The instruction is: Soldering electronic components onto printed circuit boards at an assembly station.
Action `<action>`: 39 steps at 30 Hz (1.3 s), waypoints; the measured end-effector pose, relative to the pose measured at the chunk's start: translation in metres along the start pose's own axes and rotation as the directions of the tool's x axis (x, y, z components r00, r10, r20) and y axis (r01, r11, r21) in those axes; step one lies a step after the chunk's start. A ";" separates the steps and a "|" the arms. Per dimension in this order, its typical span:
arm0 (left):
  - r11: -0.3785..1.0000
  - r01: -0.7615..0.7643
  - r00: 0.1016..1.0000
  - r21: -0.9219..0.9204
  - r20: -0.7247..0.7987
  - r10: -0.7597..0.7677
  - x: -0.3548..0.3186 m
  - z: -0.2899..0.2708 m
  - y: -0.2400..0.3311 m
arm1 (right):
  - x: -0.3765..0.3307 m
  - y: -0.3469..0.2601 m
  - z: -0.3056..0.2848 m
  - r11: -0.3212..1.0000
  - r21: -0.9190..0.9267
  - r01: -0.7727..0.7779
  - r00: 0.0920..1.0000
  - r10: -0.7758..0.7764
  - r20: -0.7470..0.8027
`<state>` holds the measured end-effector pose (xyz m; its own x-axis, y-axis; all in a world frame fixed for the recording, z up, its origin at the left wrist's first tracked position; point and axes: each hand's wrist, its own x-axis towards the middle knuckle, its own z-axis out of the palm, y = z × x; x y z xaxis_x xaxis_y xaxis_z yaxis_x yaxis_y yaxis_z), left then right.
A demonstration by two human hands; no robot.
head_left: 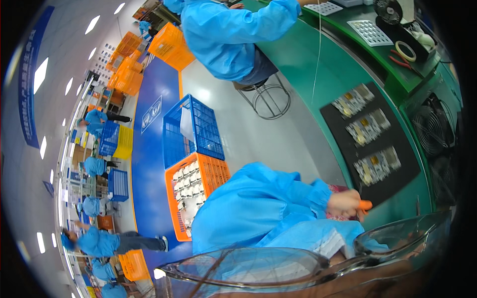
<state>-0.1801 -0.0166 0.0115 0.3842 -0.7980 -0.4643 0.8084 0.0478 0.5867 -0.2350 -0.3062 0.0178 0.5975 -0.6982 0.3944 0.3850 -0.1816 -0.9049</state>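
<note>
My left hand (344, 203), in a blue sleeve (258, 206), is closed at the near edge of the green bench. An orange handle (365, 204) sticks out of its fingers; the rest of that tool is hidden, so its kind does not show. Just beyond the hand lies a black mat (343, 126). Three circuit boards sit on it in a row: a near one (376, 166), a middle one (368, 127) and a far one (353, 100). My right hand does not show. Clear glasses (248, 263) cross the bottom of the picture.
A raised green shelf (392, 82) holds a small fan (388, 11), a tape roll (405, 50), red-handled pliers (400, 58) and a white tray (370, 33). Left stand an orange crate (216, 171) of white parts and a blue crate (211, 129). A blue-coated co-worker (213, 39) sits on a stool (268, 99).
</note>
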 end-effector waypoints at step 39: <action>-0.268 -0.377 0.628 0.887 0.457 0.630 0.023 0.000 0.021 | -0.065 -0.008 -0.020 0.980 -0.171 0.101 0.928 -0.031 0.371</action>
<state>-0.1545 -0.0345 0.0128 0.5463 -0.7457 0.3815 -0.7571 -0.2448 0.6056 -0.2914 -0.2733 -0.0034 0.8034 -0.3856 0.4537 0.3177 -0.3669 -0.8743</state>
